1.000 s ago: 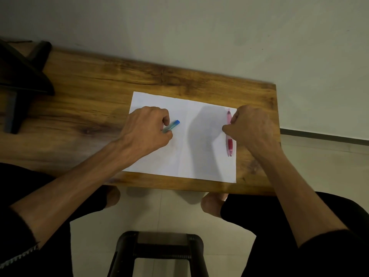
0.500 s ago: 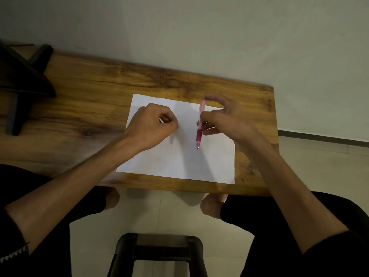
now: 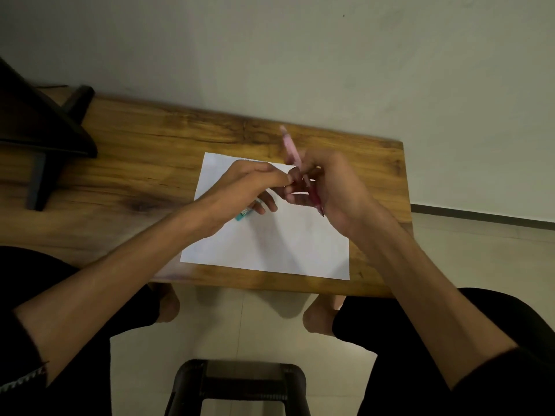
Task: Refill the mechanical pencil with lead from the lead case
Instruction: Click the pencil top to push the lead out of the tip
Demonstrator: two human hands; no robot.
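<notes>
A pink mechanical pencil (image 3: 290, 147) is held in my right hand (image 3: 333, 187) above a white sheet of paper (image 3: 270, 244). It tilts with its light upper end toward the wall and its dark red tip (image 3: 320, 209) low beside my palm. My left hand (image 3: 240, 190) holds the blue-green lead case (image 3: 244, 214) in its lower fingers, one end poking out under the palm. Its thumb and forefinger touch the pencil's middle, between the fingers of my right hand. Most of the case is hidden.
The paper lies on a narrow wooden table (image 3: 144, 181) against a pale wall. A dark stand (image 3: 45, 136) occupies the table's left end. My knees sit under the near edge, and a dark stool (image 3: 240, 382) stands on the tiled floor below.
My right hand lifted the pencil off the paper's right side and carried it to the middle. My left hand picked up the lead case and came across to meet the pencil.
</notes>
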